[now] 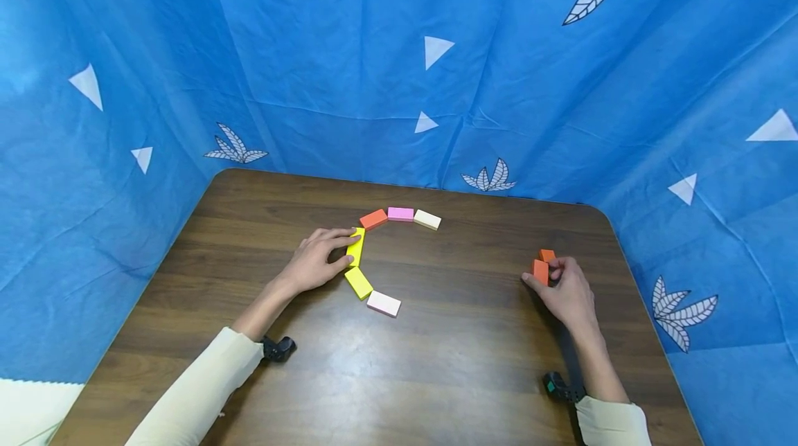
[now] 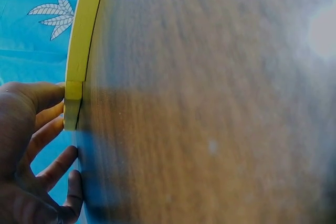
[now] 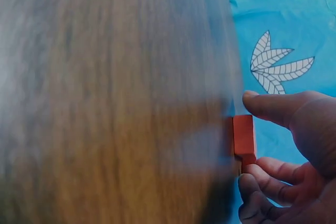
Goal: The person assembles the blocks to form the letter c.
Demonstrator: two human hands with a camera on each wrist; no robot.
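My left hand (image 1: 314,259) pinches a yellow block (image 1: 357,248) that lies flat on the table, thumb at its near end and fingers over its far end. Below it, end to end, come a second yellow block (image 1: 358,283) and a pale pink block (image 1: 384,304). An orange-red block (image 1: 373,219), a pink block (image 1: 400,214) and a cream block (image 1: 427,219) continue the curve at the far side. Over at the right, my right hand (image 1: 569,293) straddles an orange block (image 3: 244,137); the thumb stands apart from it, while fingertips touch its other side.
Another orange block (image 1: 546,255) lies just behind the one at my right hand. The brown wooden table (image 1: 461,363) is bordered by a blue patterned cloth (image 1: 349,72) at the back and sides. Each wrist wears a small black camera (image 1: 279,349).
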